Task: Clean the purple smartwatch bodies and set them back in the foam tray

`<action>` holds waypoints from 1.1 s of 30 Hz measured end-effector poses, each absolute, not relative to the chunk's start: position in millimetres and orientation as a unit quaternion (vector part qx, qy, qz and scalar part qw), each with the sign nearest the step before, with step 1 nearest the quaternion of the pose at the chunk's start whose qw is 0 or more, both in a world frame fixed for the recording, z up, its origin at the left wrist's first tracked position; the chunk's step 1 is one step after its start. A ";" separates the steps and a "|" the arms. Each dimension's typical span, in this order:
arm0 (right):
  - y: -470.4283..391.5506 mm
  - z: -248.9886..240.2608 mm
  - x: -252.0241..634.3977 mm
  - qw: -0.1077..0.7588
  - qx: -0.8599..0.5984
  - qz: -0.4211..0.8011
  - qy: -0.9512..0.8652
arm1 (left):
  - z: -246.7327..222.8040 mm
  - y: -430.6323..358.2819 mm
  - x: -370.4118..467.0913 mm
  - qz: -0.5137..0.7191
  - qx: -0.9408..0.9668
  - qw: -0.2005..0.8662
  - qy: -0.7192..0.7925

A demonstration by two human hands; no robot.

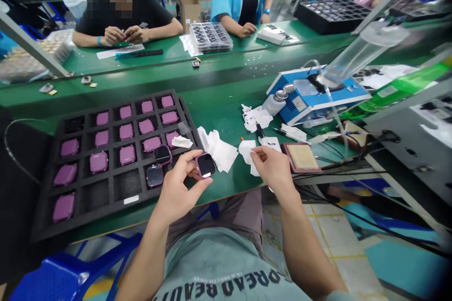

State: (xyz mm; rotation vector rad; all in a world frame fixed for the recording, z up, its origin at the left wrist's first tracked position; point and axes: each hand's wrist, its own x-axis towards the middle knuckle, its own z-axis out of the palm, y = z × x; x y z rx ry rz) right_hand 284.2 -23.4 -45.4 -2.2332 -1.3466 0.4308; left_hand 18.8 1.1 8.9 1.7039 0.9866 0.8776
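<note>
My left hand (181,186) grips a purple smartwatch case (205,165) by its edges, with its dark screen turned up. Pinched between thumb and fingers, a white wipe (248,151) hangs from my right hand (271,164) above the bench. Left of my hands lies a black foam tray (88,197) whose pockets hold several purple watch cases, such as one case (127,154) in a middle row. Two cases with dark screens, one (154,176) in a front pocket and another (162,154) just behind, sit close to my left hand. Crumpled white paper (222,150) rests between my hands.
To the right are a blue machine (300,103) with a clear tube, a pump bottle (273,103), a brown-framed sponge pad (302,157), pen-like tools and cables. A green bottle (399,87) leans beyond. Across the green bench, two people sit near a clear tray (211,36).
</note>
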 end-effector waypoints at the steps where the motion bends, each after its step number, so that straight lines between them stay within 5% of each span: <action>1: -22.4 -42.6 281.8 0.280 -0.804 0.167 -0.498 | 9.3 1.0 18.9 0.360 0.696 0.474 0.402; 6: -24.3 -37.2 281.3 0.376 -0.762 0.198 -0.489 | 11.6 0.6 19.8 0.363 0.691 0.477 0.405; 10: -33.8 -47.2 303.1 0.242 -0.869 0.089 -0.423 | 12.6 -0.2 19.8 0.358 0.694 0.482 0.397; 13: -39.1 -55.5 313.6 0.138 -0.895 0.121 -0.407 | 11.9 0.1 19.2 0.360 0.697 0.476 0.398; 17: -41.9 -59.4 313.0 0.114 -0.895 0.154 -0.403 | 12.0 1.1 18.8 0.363 0.695 0.470 0.405; 21: -47.4 -50.8 320.9 0.170 -0.898 0.098 -0.393 | 13.4 0.9 19.4 0.361 0.690 0.482 0.401; 27: -1.1 -27.2 344.0 0.430 -0.814 0.012 -0.389 | 11.6 1.5 19.0 0.359 0.688 0.479 0.411; 33: 63.7 -12.4 353.8 0.459 -0.771 -0.046 -0.438 | 13.2 0.9 18.7 0.356 0.688 0.481 0.411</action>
